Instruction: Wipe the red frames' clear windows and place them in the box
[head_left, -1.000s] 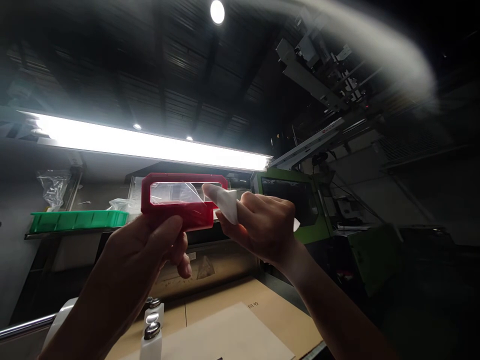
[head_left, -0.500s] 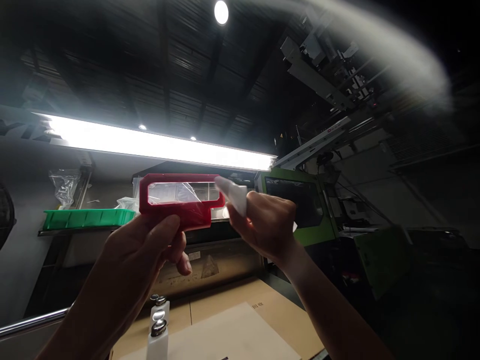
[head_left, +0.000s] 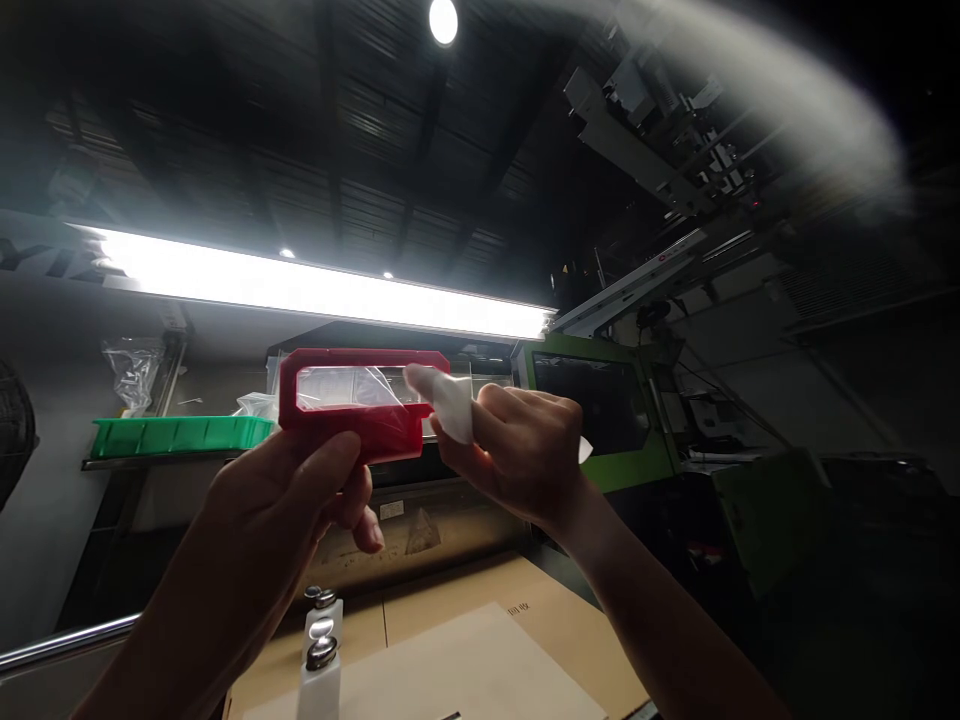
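A red plastic frame [head_left: 360, 425] with a long clear window is held up in front of the lamp. My left hand [head_left: 296, 490] grips its lower edge, thumb on the near face and fingers behind. My right hand [head_left: 521, 450] is closed around a white cloth [head_left: 455, 408], which wraps the outstretched index finger. That covered fingertip lies over the right end of the frame's window. Whether it presses on the surface is hard to see. Part of the cloth also sticks out behind the right hand.
White pump bottles [head_left: 321, 685] with metal tops stand on the cardboard [head_left: 435, 670] below. A green bin [head_left: 184, 434] sits on a shelf at left, near a plastic bag [head_left: 133, 370]. A long bright lamp [head_left: 322, 290] hangs above; a green machine [head_left: 600, 400] stands at right.
My right hand has moved slightly left, bringing the cloth-covered finger from the frame's right edge onto its window end. The left hand and the frame stay nearly still.
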